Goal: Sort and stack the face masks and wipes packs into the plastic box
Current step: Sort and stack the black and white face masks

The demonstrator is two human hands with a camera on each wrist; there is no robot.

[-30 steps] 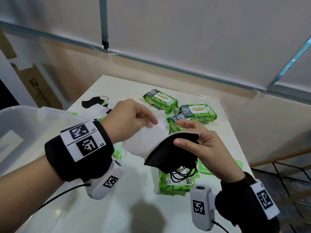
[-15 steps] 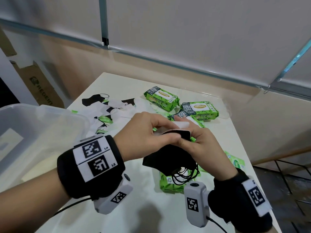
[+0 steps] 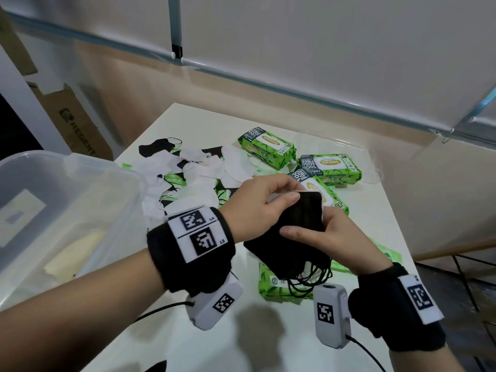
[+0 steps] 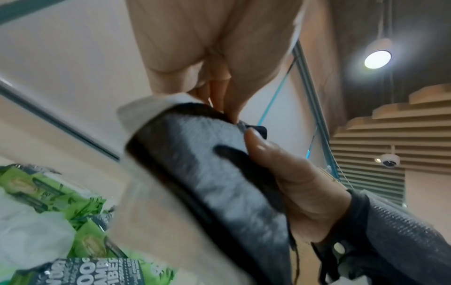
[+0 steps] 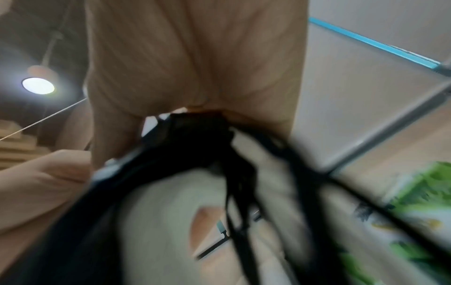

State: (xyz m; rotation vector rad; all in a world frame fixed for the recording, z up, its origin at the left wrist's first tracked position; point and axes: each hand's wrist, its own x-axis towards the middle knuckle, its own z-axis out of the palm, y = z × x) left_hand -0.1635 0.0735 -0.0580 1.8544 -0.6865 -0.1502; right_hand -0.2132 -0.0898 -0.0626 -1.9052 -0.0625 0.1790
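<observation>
Black fabric dominates the centre of the head view: a stack of black face masks [image 3: 292, 237] is held above the counter [image 3: 166, 342] by both hands. Right hand [image 3: 346, 242], lower right of centre, grips the stack from its right side, thumb laid across the top face and the other fingers curled beneath. Left hand [image 3: 257, 208], centre of the frame, pinches the stack's upper edge between thumb and fingertips. A thin white layer shows at that upper edge in the left wrist view; whether it is a separate mask cannot be told. Black ear loops [image 3: 308, 277] hang from the stack's lower end, over a green wipes pack [image 3: 271, 285] lying flat on the counter directly beneath. Right wrist view is blurred and adds only the dangling loops.

At the left edge of the frame stands the clear plastic box [image 3: 80, 210], open-topped, with pale flat contents at its bottom; these cannot be identified.

Beyond the hands, centre of the frame, a loose heap of white masks [image 3: 198, 173] mixed with a few black ones lies on the counter. To the right of it, three further green wipes packs [image 3: 268, 146] rest close together, label sides up.

A cardboard carton [image 3: 77, 122] leans at upper left, off the counter.
</observation>
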